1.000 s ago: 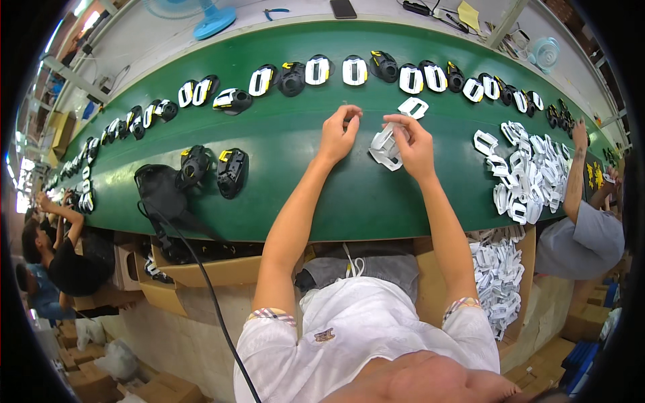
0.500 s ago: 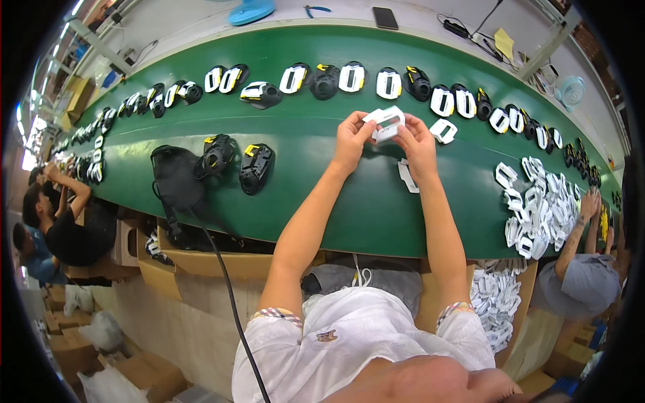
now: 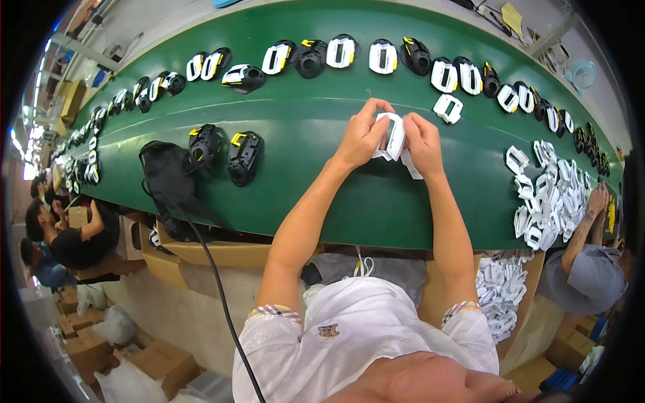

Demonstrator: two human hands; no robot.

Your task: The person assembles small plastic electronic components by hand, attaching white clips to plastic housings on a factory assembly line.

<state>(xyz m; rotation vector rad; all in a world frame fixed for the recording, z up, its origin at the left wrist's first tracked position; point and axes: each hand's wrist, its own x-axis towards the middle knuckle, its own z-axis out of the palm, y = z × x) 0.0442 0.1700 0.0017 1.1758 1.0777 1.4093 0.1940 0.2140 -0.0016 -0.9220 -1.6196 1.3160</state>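
Between my two hands is a white plastic frame with a long slot [image 3: 396,139], held above the green table and standing nearly upright. My left hand [image 3: 363,136] pinches its left side with thumb and fingers. On the opposite edge, my right hand [image 3: 423,146] has its fingers closed, partly hiding that side. A second white frame [image 3: 410,165] lies on the table just below, mostly covered by the hands and the held piece. Beyond my right hand, another loose white frame [image 3: 448,108] rests flat.
Black shells [image 3: 244,157] with yellow tabs stand at left beside a black bag [image 3: 168,171] with a cable. A row of shells, many with white frames [image 3: 341,51], lines the far side. White frames [image 3: 554,195] are heaped at right, near a co-worker's arm [image 3: 583,232].
The held white frame has turned from lying tilted to nearly upright, and my hands have shifted round its sides. The whole view has moved slightly. A person at far left now holds a small box.
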